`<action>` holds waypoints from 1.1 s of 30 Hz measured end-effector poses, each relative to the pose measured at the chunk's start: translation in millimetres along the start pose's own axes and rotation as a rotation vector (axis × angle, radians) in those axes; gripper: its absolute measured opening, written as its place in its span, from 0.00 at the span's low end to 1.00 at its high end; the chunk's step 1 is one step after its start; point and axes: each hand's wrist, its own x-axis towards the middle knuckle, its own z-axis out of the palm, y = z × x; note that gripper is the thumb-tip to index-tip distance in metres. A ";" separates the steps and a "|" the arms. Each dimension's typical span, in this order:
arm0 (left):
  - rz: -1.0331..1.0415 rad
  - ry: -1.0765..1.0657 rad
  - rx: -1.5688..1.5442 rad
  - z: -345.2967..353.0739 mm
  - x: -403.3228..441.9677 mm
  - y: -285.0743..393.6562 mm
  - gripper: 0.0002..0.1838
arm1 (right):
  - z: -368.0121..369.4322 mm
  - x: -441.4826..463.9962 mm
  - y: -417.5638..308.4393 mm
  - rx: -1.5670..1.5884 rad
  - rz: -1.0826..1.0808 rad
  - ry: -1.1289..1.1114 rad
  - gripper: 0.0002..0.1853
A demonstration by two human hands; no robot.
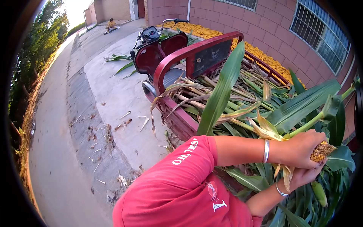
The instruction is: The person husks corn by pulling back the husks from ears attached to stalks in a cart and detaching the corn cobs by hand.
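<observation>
My left hand [305, 148], with a silver bangle at the wrist, is wrapped round a corn cob [322, 151] whose yellow and brown kernels show beyond the fingers. Just below, my right hand [304, 177] is closed against the underside of the cob, its fingers partly hidden. Dry husk [288, 178] hangs between the two wrists, and more pale husk [264, 128] sticks out above the left wrist. A green stalk [312, 122] with broad leaves runs from the hands to the upper right. A green-husked ear [320, 193] hangs below the hands.
Cut stalks [242, 89] fill the bed of a red three-wheeled cart [181, 123]. Yellow corn cobs [264, 58] line the foot of a brick wall [261, 22]. Husk scraps [123, 181] lie on the concrete at left. Another person [111, 25] sits far off beside the road.
</observation>
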 end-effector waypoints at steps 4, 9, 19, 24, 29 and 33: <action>0.072 0.194 0.015 -17.4 -15.6 2.5 0.27 | 32.2 -13.6 -34.5 0.803 0.349 -0.047 0.13; 0.065 0.245 -0.079 -29.7 -34.0 8.1 0.29 | 45.9 -43.9 -40.8 0.756 0.154 -0.166 0.12; -0.040 0.348 -0.319 -78.7 -35.0 -11.1 0.23 | 102.4 -71.9 -40.9 0.361 0.011 -0.161 0.15; -0.059 0.364 -0.631 -122.9 -33.8 -29.7 0.22 | 93.7 -116.2 -17.5 0.237 -0.092 -0.570 0.18; -0.091 0.382 -0.579 -129.6 -35.4 -38.9 0.30 | 106.2 -129.2 -14.0 0.230 -0.007 -0.568 0.19; -0.191 0.447 -0.548 -134.8 -40.0 -34.1 0.36 | 119.8 -125.8 -5.5 0.282 -0.021 -0.617 0.19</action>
